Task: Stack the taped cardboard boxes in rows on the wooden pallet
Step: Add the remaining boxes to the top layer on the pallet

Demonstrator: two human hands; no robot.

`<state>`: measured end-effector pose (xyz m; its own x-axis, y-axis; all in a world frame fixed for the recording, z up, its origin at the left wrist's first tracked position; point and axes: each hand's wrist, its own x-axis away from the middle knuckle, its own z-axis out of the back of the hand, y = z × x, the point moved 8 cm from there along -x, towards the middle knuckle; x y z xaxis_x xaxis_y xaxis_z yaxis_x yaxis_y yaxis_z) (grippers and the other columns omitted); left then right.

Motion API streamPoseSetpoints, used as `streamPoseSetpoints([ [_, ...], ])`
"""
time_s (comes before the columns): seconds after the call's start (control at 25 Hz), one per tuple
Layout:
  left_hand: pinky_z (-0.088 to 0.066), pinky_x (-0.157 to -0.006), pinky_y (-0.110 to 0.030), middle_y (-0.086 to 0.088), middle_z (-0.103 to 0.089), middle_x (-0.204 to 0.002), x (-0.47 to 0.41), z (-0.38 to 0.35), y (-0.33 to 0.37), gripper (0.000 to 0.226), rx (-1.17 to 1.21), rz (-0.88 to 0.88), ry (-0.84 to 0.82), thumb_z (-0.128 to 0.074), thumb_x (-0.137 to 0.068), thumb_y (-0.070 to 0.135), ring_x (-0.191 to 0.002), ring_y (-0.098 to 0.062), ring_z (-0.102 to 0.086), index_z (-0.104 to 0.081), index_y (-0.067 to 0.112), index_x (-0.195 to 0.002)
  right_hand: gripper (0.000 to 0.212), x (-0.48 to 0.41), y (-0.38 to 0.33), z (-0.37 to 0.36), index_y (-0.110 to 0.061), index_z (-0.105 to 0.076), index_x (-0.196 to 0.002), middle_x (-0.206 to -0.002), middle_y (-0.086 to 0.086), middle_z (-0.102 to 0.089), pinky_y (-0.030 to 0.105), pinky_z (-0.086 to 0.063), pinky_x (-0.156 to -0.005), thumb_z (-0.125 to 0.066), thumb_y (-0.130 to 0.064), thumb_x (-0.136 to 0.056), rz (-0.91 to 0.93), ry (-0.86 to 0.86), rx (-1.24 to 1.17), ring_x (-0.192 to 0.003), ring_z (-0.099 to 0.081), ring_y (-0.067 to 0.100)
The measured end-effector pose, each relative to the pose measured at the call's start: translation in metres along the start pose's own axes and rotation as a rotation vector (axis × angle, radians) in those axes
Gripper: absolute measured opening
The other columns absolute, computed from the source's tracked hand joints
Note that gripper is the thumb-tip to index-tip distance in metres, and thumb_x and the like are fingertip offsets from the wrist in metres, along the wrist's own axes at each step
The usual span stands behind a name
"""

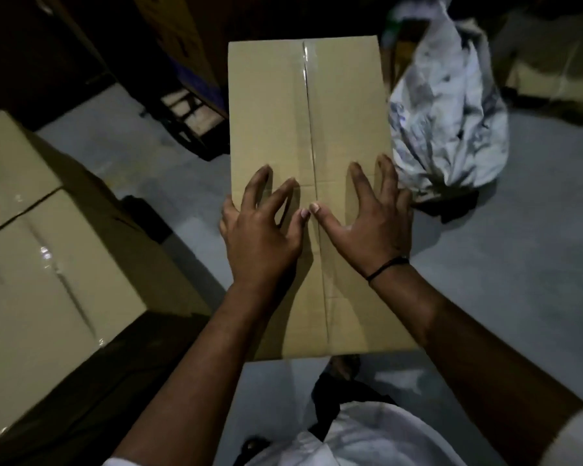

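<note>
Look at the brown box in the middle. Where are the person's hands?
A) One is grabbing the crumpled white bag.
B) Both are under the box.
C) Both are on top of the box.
C: the left hand and the right hand both rest with fingers spread on the top face of the cardboard box, thumbs almost meeting in the middle.

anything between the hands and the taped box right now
Nothing visible. The left hand and right hand rest on top of the taped box, fingers spread either side of its seam. The crumpled white bag lies off the box's right side, not under either hand.
</note>
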<state>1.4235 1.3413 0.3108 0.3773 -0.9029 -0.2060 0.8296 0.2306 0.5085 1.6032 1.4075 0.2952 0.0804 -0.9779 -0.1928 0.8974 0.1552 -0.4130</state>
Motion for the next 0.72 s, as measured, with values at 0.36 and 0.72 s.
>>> streamPoseSetpoints([
  [0.36, -0.033, -0.115, -0.059, 0.020, -0.028, -0.164, 0.201, 0.284, -0.157, 0.056, -0.233, 0.235, 0.410, -0.057, -0.089, 0.062, -0.150, -0.036, -0.027, -0.050, 0.050, -0.143, 0.086, 0.197, -0.281, 0.039, -0.036, -0.035, -0.157, -0.167, 0.004, -0.018, 0.046, -0.042, -0.104, -0.047, -0.082, -0.086, 0.520, -0.028, -0.257, -0.137, -0.035, 0.034],
  [0.72, -0.038, -0.109, -0.060, 0.016, -0.039, -0.159, 0.465, 0.461, -0.293, 0.057, -0.461, 0.636, 0.648, -0.058, -0.084, 0.065, -0.145, -0.039, -0.033, -0.056, 0.047, -0.138, 0.085, 0.464, -0.489, 0.019, -0.038, -0.034, -0.155, -0.167, -0.002, -0.017, 0.045, -0.045, -0.102, -0.048, -0.084, -0.084, 0.923, -0.302, -0.458, -0.133, -0.040, 0.032],
])
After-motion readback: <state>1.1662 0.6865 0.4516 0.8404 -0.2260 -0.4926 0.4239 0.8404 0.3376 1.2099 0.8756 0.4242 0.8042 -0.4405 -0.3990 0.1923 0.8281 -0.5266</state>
